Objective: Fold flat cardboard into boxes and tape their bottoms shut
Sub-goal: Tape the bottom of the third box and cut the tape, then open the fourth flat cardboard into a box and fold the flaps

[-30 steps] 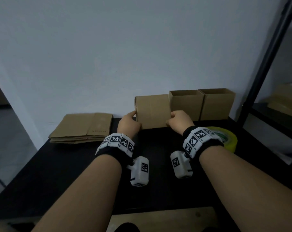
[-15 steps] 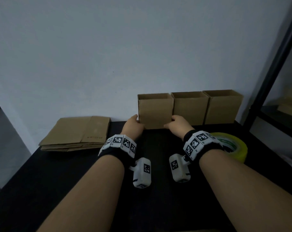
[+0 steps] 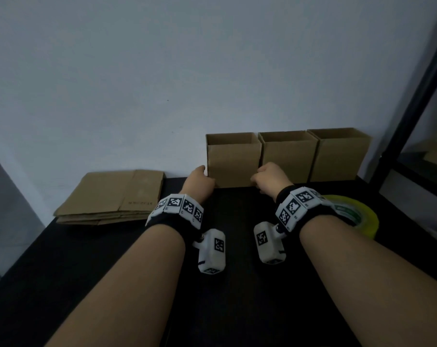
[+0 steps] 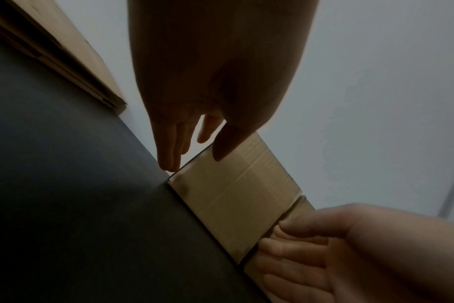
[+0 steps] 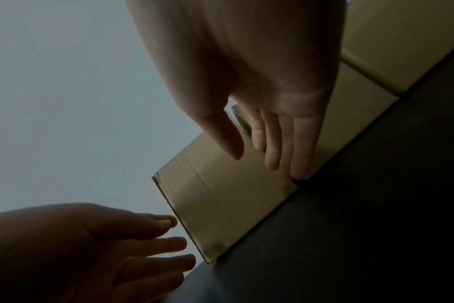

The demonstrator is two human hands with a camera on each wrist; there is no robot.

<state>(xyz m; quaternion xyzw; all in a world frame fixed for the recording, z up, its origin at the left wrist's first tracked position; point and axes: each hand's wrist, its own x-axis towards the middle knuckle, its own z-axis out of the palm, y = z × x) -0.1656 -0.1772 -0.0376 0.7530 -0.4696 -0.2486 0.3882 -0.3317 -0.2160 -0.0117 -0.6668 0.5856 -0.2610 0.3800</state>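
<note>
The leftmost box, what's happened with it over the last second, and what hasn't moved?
The leftmost box was pushed back from in front of the row until it lined up beside the other two boxes at the wall. The left hand and right hand have eased off to straight fingers at its sides. The flat cardboard stack and tape roll stayed put.

The boxes (image 3: 233, 161) are matt brown corrugated cardboard, as is the flat stack (image 3: 112, 196). The table (image 3: 237, 296) is smooth matt black. The tape roll (image 3: 357, 214) looks glossy yellow-green plastic.
</note>
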